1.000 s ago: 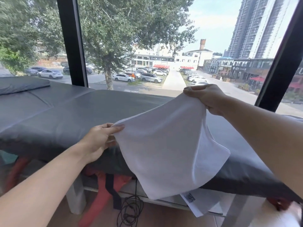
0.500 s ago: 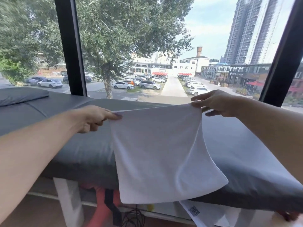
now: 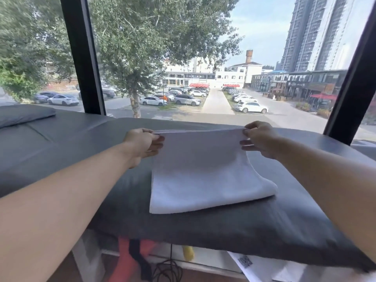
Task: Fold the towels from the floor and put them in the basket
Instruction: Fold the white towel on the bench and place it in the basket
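A white towel (image 3: 203, 171) lies on the grey padded bed (image 3: 81, 159), its near part flat on the cover and its far edge raised. My left hand (image 3: 142, 144) pinches the far left corner of the towel. My right hand (image 3: 258, 138) pinches the far right corner. Both arms reach forward over the bed. No basket is in view.
A grey pillow (image 3: 22, 115) lies at the bed's far left. A large window with black frame posts (image 3: 83, 58) stands right behind the bed. Under the bed's front edge are red and black straps (image 3: 132, 259), a black cable (image 3: 166, 271) and a white printed sheet (image 3: 260, 267).
The towel hung in the air from both hands before. Both hands have moved forward over the bed and the towel's lower part now rests on the grey cover.
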### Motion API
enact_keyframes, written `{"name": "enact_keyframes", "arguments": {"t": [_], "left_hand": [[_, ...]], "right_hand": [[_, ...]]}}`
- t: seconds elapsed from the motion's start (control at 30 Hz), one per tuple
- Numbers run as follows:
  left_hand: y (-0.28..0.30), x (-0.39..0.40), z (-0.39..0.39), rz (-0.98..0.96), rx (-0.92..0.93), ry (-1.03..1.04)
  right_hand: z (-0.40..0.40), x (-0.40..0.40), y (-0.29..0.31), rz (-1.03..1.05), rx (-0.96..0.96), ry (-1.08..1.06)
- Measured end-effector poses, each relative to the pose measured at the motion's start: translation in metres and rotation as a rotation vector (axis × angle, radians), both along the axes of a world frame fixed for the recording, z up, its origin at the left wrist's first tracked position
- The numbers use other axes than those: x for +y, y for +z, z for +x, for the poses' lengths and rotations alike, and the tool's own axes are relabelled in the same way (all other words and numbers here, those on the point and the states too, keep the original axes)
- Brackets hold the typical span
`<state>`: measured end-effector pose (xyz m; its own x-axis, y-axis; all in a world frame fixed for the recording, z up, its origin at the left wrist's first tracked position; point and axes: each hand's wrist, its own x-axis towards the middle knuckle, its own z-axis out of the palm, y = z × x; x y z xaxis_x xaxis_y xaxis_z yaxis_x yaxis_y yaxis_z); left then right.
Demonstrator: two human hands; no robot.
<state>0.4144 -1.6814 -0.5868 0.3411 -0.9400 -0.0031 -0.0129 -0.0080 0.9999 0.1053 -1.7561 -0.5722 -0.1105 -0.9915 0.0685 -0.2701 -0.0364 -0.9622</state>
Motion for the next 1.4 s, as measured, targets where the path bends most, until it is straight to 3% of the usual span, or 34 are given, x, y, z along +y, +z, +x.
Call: {"name": "enact_keyframes", "arguments": {"t": [0.1, 0.33, 0.47, 0.6, 0.87, 1.2, 1.4], "left_hand": [[-0.015, -0.003, -0.002, 0.020, 0.046, -0.005], [-0.024, 0.014, -0.008, -0.066, 0.165, 0.109], [-0.028, 0.050, -0.018, -0.136, 0.065, 0.146], [-0.041, 0.091, -0.028, -0.134, -0.045, 0.136], [-0.062, 0.136, -0.057, -0.009, -0.182, 0.106], [-0.059, 0.140, -0.046, 0.193, -0.392, 0.052], [-0.043, 0.094, -0.032, 0.233, -0.406, 0.006]], "right_hand": [[0.001, 0.001, -0.014, 0.086, -0.156, 0.058], [-0.011, 0.005, -0.026, -0.061, -0.145, 0.065], [-0.023, 0.019, -0.022, -0.106, -0.225, 0.115], [-0.032, 0.036, -0.028, -0.109, -0.066, 0.033], [-0.043, 0.063, -0.049, 0.078, 0.120, 0.036], [-0.052, 0.076, -0.048, 0.153, 0.298, 0.205], [-0.043, 0.069, -0.044, 0.116, 0.393, 0.146]]}}
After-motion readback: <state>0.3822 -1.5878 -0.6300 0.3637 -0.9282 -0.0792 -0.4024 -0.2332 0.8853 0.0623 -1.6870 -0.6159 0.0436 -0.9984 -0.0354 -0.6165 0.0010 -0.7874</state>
